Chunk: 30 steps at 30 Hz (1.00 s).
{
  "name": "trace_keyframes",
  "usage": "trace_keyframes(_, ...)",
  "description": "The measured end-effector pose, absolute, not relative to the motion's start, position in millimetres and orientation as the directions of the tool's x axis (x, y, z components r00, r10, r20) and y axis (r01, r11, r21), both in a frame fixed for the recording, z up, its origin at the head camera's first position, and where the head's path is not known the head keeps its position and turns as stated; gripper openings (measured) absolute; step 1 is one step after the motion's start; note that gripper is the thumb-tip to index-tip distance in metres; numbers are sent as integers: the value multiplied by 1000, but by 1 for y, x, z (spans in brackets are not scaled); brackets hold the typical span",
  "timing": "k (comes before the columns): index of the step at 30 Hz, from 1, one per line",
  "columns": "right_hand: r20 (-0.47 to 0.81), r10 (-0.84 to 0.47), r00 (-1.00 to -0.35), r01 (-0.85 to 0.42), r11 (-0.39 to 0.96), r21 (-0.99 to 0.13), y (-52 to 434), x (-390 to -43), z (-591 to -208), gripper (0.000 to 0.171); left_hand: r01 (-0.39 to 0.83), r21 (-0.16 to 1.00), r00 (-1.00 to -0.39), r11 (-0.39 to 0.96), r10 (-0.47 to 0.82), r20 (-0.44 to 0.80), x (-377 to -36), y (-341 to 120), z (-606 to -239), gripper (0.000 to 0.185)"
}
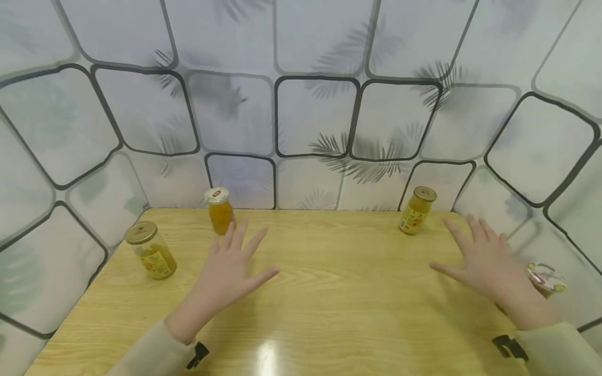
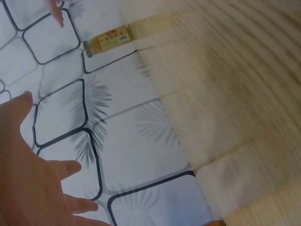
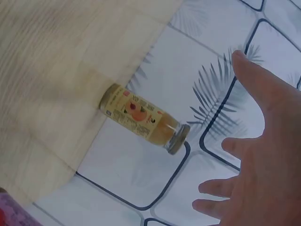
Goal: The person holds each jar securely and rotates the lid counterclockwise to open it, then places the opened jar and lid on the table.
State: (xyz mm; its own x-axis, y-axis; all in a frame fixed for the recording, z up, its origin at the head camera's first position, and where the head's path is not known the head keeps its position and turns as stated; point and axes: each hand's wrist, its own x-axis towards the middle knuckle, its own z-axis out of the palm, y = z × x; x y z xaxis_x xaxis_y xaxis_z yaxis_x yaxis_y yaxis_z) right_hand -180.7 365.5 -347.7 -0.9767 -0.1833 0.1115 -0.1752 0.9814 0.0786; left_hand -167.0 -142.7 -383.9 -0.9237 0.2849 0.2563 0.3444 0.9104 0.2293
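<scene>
Head view: left hand [image 1: 230,271] hovers palm-down over the tabletop [image 1: 329,292], fingers spread, grip open and empty, fingertips near the rear-left jar [image 1: 219,210]. Right hand [image 1: 484,263] likewise spread, holding nothing, beside the rear-right jar [image 1: 416,210]. A third jar [image 1: 150,249] stands near the left edge. Centre of the tabletop lies between the hands; patterned wall [image 1: 320,115] bounds the far edge.

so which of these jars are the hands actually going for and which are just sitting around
In hand:
- left hand, open, nearest the back-left jar
- right hand, open, nearest the back-right jar

Lying about:
- gold-lidded jar at the table's left edge
- a jar beside the right wrist
</scene>
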Motion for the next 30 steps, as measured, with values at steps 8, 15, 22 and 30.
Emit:
trace_keyframes(8, 208, -180, -961, -163, 982, 95, 382, -179, -340, 115, 420, 233, -890, 877, 348, 296, -177, -127, -370, 89)
trace_keyframes(15, 231, -115, -966, -95, 991, 97, 395, -174, -330, 111, 462, 248, -870, 851, 382, 312, -188, -108, -358, 90)
trace_keyframes(22, 260, -74, -963, -43, 992, 122, 414, -173, -329, 111, 489, 287, -862, 824, 406, 304, -195, -94, -351, 88)
trace_keyframes(30, 272, 11, -962, 24, 999, 43, 434, -169, -331, 117, 514, 320, -850, 796, 422, 314, -201, -85, -351, 85)
